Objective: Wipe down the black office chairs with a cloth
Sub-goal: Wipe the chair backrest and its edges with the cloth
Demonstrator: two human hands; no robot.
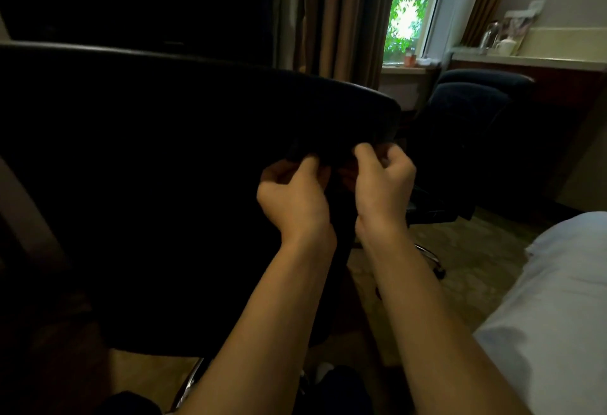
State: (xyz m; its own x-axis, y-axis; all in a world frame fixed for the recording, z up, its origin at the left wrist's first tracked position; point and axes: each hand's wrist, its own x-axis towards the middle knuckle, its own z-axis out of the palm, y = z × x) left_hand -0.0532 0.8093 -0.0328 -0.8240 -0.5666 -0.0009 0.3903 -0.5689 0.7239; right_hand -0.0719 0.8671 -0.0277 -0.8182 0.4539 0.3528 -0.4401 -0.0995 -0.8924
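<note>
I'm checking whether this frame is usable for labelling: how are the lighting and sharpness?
Head view: backlit by the window, so the near chair is almost featureless black; the dark cloth barely separates from it; the hands are lit but soft; edges bow from wide-angle distortion.

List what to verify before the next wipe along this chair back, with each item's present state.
1. Dark cloth held by both hands: ok; left hand and right hand pinch it.
2. Cloth spread flat for wiping: not ok, bunched.
3. Cloth against the near chair's backrest: cannot tell, too dark.
4. Second chair by the window reachable: cannot tell.
5. Cloth clean or damp: cannot tell.
</note>
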